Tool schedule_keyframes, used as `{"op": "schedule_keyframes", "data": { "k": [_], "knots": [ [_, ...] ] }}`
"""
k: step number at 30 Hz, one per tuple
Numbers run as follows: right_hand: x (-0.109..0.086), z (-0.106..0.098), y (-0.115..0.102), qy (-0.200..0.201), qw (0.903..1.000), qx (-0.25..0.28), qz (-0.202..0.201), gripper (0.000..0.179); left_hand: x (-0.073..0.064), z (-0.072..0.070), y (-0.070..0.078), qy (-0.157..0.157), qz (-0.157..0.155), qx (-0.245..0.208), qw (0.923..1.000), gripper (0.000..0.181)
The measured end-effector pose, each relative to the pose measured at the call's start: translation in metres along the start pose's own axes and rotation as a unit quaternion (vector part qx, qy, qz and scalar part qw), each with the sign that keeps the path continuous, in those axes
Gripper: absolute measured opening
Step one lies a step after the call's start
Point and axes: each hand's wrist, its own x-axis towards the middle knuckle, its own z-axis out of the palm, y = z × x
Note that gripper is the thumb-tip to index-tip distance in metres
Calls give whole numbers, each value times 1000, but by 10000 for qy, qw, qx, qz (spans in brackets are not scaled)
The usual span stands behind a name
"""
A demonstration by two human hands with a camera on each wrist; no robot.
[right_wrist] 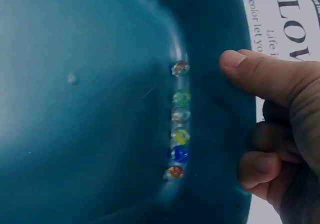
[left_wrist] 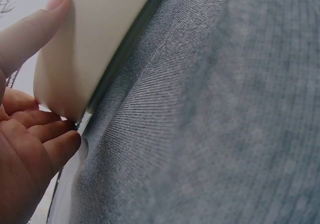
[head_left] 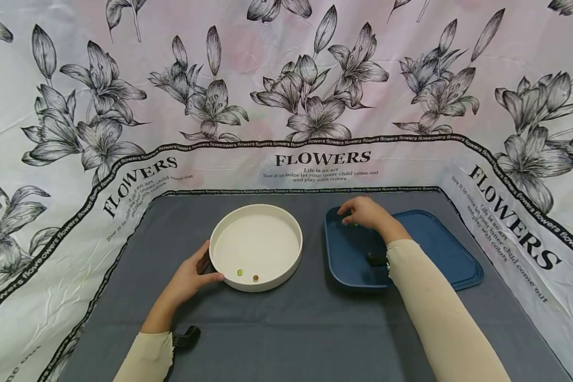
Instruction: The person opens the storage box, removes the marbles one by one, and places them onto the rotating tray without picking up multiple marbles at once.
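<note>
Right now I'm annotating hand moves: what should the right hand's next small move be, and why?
Perhaps move the right hand toward the green marble: the fingers look empty, and that marble lies in a row of six in the blue tray beside the hand.

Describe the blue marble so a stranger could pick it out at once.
Find the blue tray under the right hand. In the right wrist view, six marbles line one side of it; go to the blue marble, second from the bottom. It sits between a yellow marble and an orange-red one, and only it is deep blue.
</note>
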Motion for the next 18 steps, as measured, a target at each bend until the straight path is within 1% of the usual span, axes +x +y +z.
{"op": "schedule_keyframes", "data": {
  "k": [5, 9, 18],
  "knots": [
    [3, 8, 6, -82, 9997, -200, 130, 32, -1, 0, -1, 19, 24, 3, 10000, 117],
    [5, 14, 8, -141, 9993, -332, 66, 32, -2, -1, -2, 11, 22, -23, 10000, 116],
    [10, 24, 10, -6, 9982, -591, 42, 32, 1, 0, -1, -31, 108, -96, 9999, 116]
  ]
}}
